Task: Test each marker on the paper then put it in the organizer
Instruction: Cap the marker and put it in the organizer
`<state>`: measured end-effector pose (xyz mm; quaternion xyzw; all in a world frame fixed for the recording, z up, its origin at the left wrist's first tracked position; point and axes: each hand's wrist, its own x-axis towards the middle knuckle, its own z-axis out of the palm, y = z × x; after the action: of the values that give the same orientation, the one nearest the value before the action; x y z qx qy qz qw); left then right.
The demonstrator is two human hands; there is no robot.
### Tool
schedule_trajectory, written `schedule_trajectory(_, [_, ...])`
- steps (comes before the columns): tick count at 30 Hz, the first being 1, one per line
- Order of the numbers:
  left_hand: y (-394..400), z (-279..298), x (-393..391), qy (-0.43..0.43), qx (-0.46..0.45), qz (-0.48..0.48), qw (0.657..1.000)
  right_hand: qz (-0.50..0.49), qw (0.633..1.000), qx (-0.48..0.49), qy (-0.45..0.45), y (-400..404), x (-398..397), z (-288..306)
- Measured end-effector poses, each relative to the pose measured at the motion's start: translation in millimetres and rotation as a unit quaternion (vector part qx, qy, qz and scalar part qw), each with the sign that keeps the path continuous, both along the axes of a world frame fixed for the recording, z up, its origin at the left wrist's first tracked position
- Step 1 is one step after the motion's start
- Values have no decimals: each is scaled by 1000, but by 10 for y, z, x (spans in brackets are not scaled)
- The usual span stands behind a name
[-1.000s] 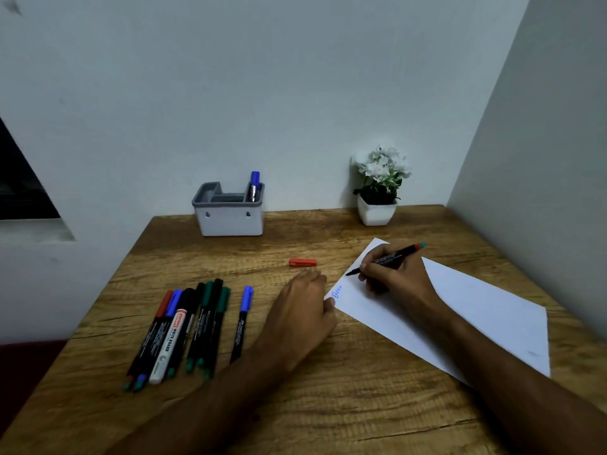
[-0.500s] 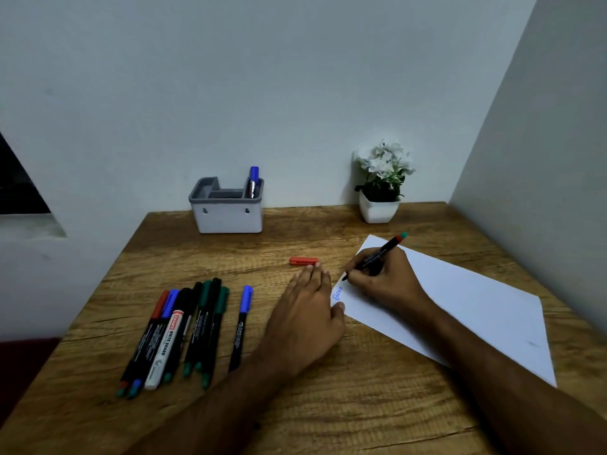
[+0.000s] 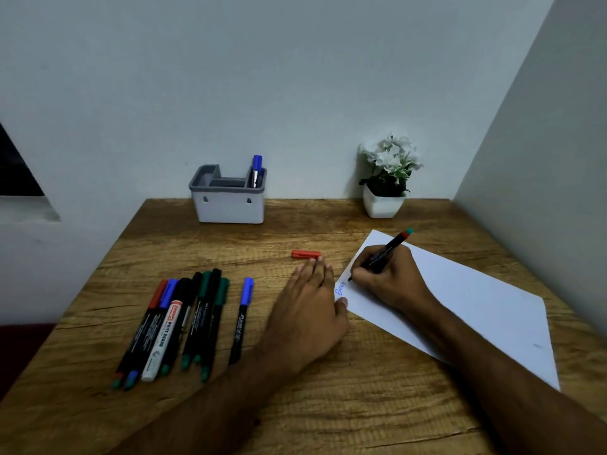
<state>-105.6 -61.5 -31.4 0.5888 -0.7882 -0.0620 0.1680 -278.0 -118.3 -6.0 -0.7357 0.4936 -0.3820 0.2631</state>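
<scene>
My right hand [image 3: 387, 277] grips an uncapped black marker [image 3: 391, 246] with a red band, its tip touching the near left corner of the white paper [image 3: 476, 300], just above blue writing [image 3: 340, 289]. My left hand [image 3: 308, 310] lies flat on the table, fingers apart, thumb on the paper's corner. The red cap [image 3: 305, 254] lies just beyond its fingertips. A grey-and-white organizer [image 3: 228, 205] stands at the back with one blue marker [image 3: 256, 170] in its right slot. Several capped markers [image 3: 177, 323] lie in a row at the left; a lone blue-capped marker [image 3: 242, 318] lies beside them.
A white pot of white flowers [image 3: 386, 182] stands at the back right, close to the paper's far corner. Walls close off the back and the right side of the wooden table [image 3: 328, 405]. The table's left edge drops off beside the marker row.
My right hand has shifted the marker left and down until its tip meets the paper near the blue writing. My left hand has slid forward, its fingers now straight and close to the red cap.
</scene>
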Motion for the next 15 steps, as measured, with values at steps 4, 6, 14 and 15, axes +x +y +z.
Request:
schedule_trajectory(4, [-7,-2,4,-4,-3,2,1000,4,1000,4,-4,-5,11,-4])
schedule_trajectory(6, [-7,-6,4,-2,-7,3,1000,-4,1000,10,-6,-7,18,-1])
schedule_trajectory(14, [-6,-12,0,-6,-4,1,1000,-13,1000,19,-13,-21,15,-4])
schedule_trajectory(15, [-5,-14,-1,-6,-3,1,1000,-17,999,21,-17,-30,13,-10])
